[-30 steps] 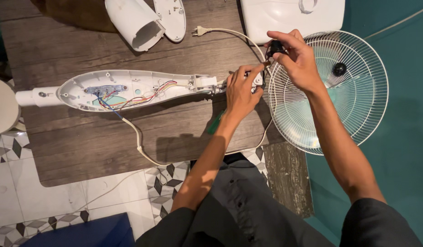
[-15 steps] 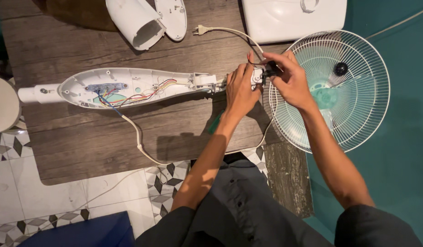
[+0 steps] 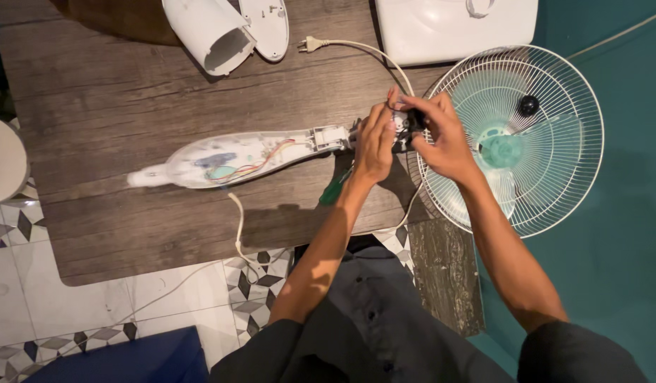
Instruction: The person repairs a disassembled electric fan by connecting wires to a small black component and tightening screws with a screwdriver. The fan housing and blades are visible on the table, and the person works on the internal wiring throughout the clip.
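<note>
At the far left edge we see part of a round white object [image 3: 3,157] beside the dark wooden worktop [image 3: 115,106]. On the worktop lies a long white fan housing [image 3: 243,157], opened like a shallow tray: inside it sit coloured wires [image 3: 260,162] and a small greenish part, blurred so we cannot tell more. A white cord [image 3: 237,227] leaves its underside and runs down over the worktop's edge onto the patterned floor tiles [image 3: 30,284]. Above it, at the top, a hollow white tube cover [image 3: 209,32] lies on its side with its open mouth towards us, nothing visible in it, and a flat oval white cover [image 3: 267,25] touches it. A plug [image 3: 310,45] lies just right of these, its cable curving towards the hands. A green-handled screwdriver [image 3: 335,190] rests under the left wrist. Our left hand [image 3: 374,142] sits at the housing's right end, its grip closed around a small white and black switch piece [image 3: 402,128]; our right hand [image 3: 441,138] pinches the same piece from the other side, fingers closed on it. Hands hide most of it. Right of them lies a round white wire fan guard [image 3: 554,184] with pale blades [image 3: 501,150] inside, overhanging the worktop above a teal floor. A white box [image 3: 448,25] stands at the top
</note>
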